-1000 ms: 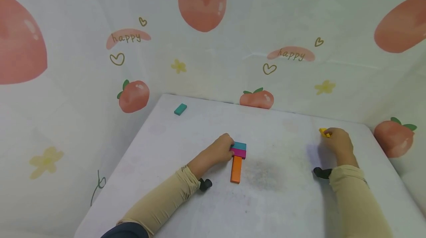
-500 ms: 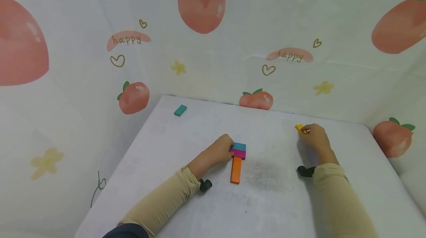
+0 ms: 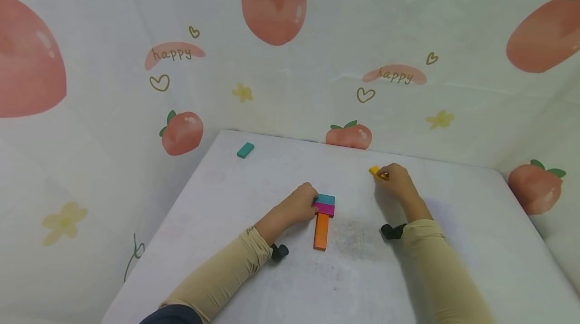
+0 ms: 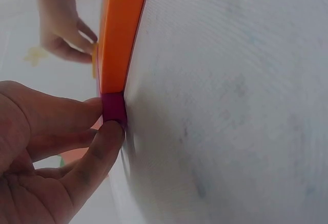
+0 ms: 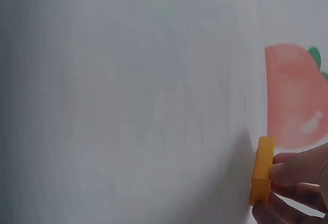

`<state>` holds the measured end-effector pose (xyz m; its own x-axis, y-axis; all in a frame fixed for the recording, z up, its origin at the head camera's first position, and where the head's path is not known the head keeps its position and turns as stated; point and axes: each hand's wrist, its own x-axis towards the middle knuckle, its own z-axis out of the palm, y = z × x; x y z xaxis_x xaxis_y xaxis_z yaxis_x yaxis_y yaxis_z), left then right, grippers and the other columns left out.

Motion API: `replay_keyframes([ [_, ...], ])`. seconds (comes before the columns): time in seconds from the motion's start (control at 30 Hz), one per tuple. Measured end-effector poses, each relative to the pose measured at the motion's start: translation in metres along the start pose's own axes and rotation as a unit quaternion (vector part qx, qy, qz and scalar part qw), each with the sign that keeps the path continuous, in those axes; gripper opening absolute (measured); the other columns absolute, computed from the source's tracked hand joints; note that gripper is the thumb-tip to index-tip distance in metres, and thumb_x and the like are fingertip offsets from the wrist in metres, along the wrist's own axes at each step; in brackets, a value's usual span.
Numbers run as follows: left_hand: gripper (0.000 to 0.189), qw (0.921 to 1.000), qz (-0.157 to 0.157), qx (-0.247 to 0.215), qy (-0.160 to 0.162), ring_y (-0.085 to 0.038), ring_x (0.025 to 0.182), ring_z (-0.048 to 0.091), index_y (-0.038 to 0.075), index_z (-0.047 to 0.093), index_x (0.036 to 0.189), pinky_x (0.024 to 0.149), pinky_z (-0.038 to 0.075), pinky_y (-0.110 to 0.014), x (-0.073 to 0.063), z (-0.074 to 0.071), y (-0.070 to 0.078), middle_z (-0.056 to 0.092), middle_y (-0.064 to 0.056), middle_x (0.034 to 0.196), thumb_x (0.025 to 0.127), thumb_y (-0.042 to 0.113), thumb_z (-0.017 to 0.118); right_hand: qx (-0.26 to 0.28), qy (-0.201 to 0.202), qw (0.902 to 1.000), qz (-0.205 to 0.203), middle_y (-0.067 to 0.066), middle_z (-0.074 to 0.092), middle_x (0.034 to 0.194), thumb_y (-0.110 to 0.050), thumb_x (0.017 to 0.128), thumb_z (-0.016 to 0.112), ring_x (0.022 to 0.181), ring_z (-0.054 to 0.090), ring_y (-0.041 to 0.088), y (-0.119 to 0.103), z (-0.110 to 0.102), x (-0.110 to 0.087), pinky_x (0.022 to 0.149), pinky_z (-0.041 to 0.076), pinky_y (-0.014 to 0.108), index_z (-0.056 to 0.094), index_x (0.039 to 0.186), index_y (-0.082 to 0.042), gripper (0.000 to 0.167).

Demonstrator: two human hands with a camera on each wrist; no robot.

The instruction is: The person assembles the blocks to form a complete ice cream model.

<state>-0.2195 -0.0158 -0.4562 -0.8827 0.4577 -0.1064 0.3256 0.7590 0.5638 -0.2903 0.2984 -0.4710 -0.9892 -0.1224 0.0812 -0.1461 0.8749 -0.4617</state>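
My left hand (image 3: 296, 207) rests at the left end of two small blocks lying side by side, a blue block (image 3: 326, 199) and a magenta block (image 3: 325, 209). It pinches them between thumb and fingers; the left wrist view shows fingertips (image 4: 110, 134) against the magenta one, with the blue hidden. An orange block (image 3: 321, 232) lies lengthwise toward me, its far end against the magenta block. Over the table's far right part, my right hand (image 3: 399, 183) pinches a yellow block (image 3: 375, 172), seen also in the right wrist view as a yellow bar (image 5: 262, 170).
A teal block (image 3: 245, 150) lies alone near the far left corner of the white table (image 3: 290, 294). A patterned cloth backdrop (image 3: 312, 82) rises right behind the table's far edge. Black wrist-camera mounts (image 3: 392, 232) stick out beside both wrists.
My right hand has moved steadily left with the yellow block, from near the table's far right corner toward the middle. The left hand and the blocks by it have stayed still.
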Motion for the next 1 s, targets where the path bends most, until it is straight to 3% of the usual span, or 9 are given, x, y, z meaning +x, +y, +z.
replay_keyframes([
  [0.53,0.035,0.9997,-0.023,-0.003,-0.008,-0.024,0.112,0.063,-0.009,0.07,0.129,0.11,0.055,-0.039,0.001,0.0,0.002,0.066,-0.017,0.123,0.098,0.009,0.073,0.023,-0.074,0.9965,-0.031,0.023,0.069,0.119,-0.002,0.099,0.069,0.112,0.064,0.039,-0.063,0.029,0.001,0.107,0.055,0.055,0.08,0.11,0.003,0.016],
  [1.0,0.036,0.9994,-0.029,0.001,-0.017,-0.022,0.109,0.063,-0.008,0.069,0.129,0.108,0.055,-0.038,0.004,0.0,0.001,0.065,-0.016,0.122,0.098,0.011,0.074,0.05,-0.115,0.9882,-0.088,0.016,0.072,0.114,0.003,0.099,0.067,0.111,0.066,0.033,-0.094,0.044,-0.002,0.106,0.056,0.053,0.082,0.103,-0.003,0.016],
])
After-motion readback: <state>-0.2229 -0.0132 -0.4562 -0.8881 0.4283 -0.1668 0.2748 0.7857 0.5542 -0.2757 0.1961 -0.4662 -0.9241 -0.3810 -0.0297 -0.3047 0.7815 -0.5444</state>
